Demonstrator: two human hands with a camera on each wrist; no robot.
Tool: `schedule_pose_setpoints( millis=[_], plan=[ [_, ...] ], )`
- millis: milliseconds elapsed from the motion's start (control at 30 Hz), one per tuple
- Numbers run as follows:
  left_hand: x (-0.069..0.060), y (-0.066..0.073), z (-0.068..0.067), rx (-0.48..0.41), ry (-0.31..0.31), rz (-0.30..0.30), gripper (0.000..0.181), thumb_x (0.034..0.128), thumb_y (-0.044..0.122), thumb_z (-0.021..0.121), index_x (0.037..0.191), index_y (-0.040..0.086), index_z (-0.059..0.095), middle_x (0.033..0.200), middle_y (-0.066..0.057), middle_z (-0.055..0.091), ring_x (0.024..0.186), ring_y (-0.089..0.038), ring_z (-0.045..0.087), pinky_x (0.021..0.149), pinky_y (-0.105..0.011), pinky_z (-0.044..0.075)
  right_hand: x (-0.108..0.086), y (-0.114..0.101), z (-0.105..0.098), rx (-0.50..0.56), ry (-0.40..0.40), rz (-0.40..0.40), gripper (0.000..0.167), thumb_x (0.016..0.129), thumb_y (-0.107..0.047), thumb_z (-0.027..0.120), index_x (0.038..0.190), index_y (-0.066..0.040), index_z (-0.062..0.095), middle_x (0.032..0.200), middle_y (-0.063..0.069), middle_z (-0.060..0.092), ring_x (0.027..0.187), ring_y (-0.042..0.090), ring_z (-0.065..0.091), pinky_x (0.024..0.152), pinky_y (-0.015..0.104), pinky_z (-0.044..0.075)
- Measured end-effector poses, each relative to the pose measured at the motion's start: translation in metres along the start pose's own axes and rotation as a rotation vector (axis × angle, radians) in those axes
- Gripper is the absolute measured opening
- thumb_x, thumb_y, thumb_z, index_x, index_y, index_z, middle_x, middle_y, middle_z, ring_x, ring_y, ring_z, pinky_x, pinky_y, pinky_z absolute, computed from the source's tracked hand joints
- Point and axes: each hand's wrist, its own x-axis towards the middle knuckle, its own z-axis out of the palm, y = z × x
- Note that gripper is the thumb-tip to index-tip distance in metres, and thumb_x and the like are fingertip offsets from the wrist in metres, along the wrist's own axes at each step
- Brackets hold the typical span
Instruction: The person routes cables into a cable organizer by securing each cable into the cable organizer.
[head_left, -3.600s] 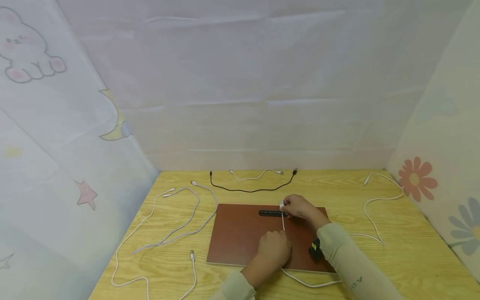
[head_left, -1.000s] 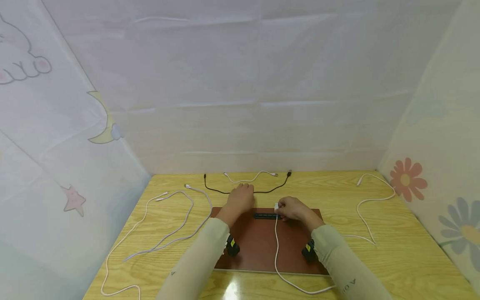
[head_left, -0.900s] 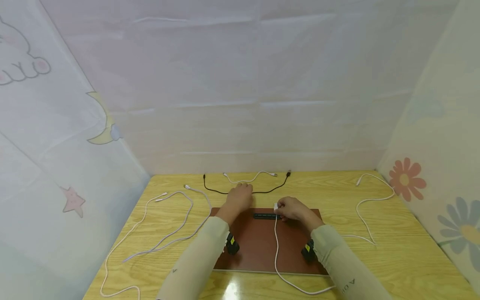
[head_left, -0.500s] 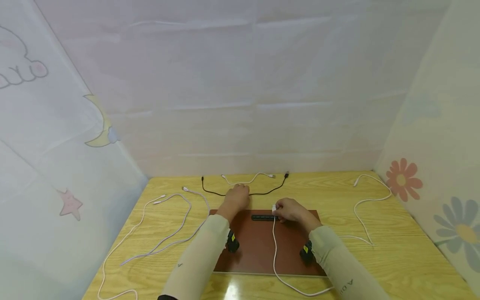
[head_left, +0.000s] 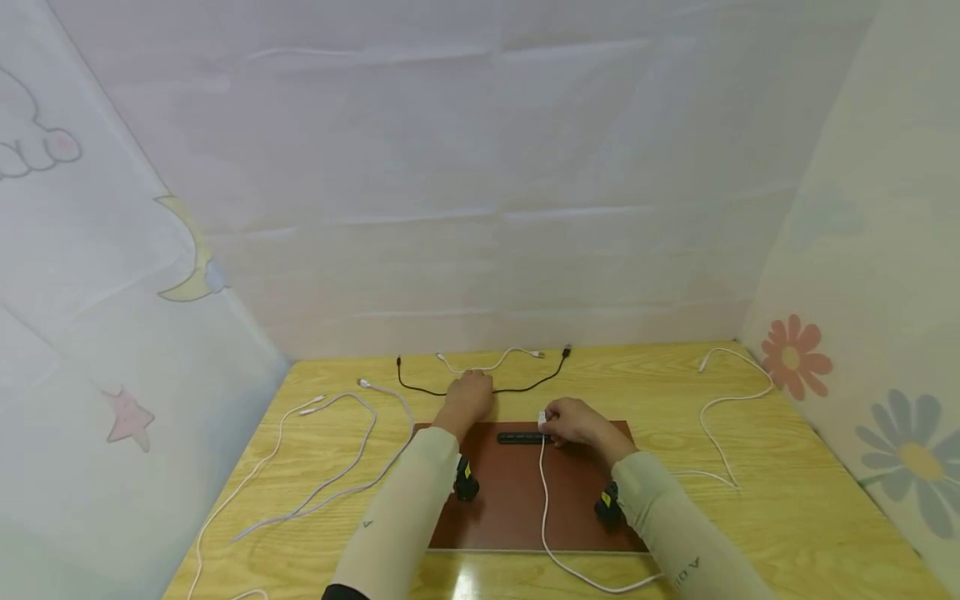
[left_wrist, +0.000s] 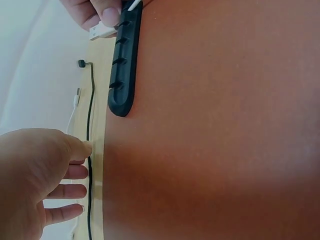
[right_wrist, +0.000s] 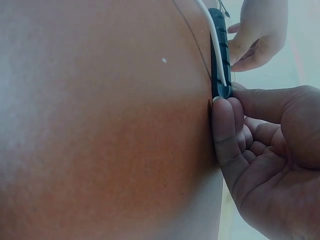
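Note:
A black slotted cable clip (head_left: pixel 517 437) lies near the back edge of the brown board (head_left: pixel 517 508). A white cable (right_wrist: pixel 216 37) runs into the slot at the clip's right end, its plug (left_wrist: pixel 102 31) sticking out behind. My right hand (head_left: pixel 576 421) pinches that end of the clip between thumb and finger, beside the plug. My left hand (head_left: pixel 468 398) is past the board's back edge, at the middle of the black cable (left_wrist: pixel 90 110). Its thumb tip meets the cable and its other fingers are loosely extended; whether they touch it, I cannot tell.
A short white cable (head_left: pixel 510 352) lies behind the black one. A white cable (head_left: pixel 262 458) and a lilac cable (head_left: pixel 337 492) lie on the left of the wooden table (head_left: pixel 750 533). Another white cable (head_left: pixel 703 417) curves on the right. Patterned sheets stand around.
My left hand has moved from the white cable at mid-board to the black cable behind the board, and has barely shifted lately. My right hand stays at the clip. The head view has shifted slightly.

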Motion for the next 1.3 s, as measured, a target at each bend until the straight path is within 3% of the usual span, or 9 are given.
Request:
schedule_pose_setpoints(
  millis=[533,800,1033,1300],
  plan=[
    [0.0030,0.0005,0.0039,0.013,0.077,0.012,0.014,0.1002,0.025,0.066,0.102,0.015,0.075,0.111,-0.004,0.069,0.106,-0.023,0.065,0.083,-0.041,0.058,-0.0008,-0.0030,0.0008,0.001,0.001,0.000,0.016,0.099,-0.011,0.064,0.086,-0.005,0.059,0.077,0.009,0.060,0.067,0.017,0.059,0.063,0.030,0.056],
    [0.0044,0.0062,0.0039,0.041,0.055,-0.003,0.016,0.0998,0.009,0.063,0.111,0.013,0.074,0.115,-0.007,0.068,0.107,-0.024,0.065,0.082,-0.042,0.058,-0.0021,-0.0051,0.0009,-0.004,0.009,0.008,0.015,0.099,-0.011,0.064,0.086,-0.004,0.059,0.077,0.009,0.060,0.067,0.018,0.058,0.064,0.030,0.056],
    [0.0023,0.0061,0.0047,0.053,0.041,-0.028,0.025,0.1028,0.010,0.058,0.127,0.007,0.065,0.126,-0.010,0.066,0.118,-0.027,0.062,0.090,-0.044,0.055,-0.0006,-0.0050,0.0020,-0.008,-0.004,0.015,0.015,0.099,-0.012,0.065,0.087,-0.005,0.060,0.076,0.008,0.060,0.067,0.017,0.058,0.064,0.030,0.056],
    [0.0012,0.0057,-0.0006,0.008,0.055,-0.004,0.037,0.1061,0.017,0.053,0.141,0.003,0.049,0.132,-0.013,0.061,0.120,-0.029,0.060,0.094,-0.041,0.054,-0.0017,-0.0037,0.0007,-0.036,0.011,0.010,0.018,0.099,-0.013,0.065,0.084,-0.006,0.059,0.074,0.008,0.060,0.065,0.018,0.060,0.062,0.030,0.053]
  ],
)
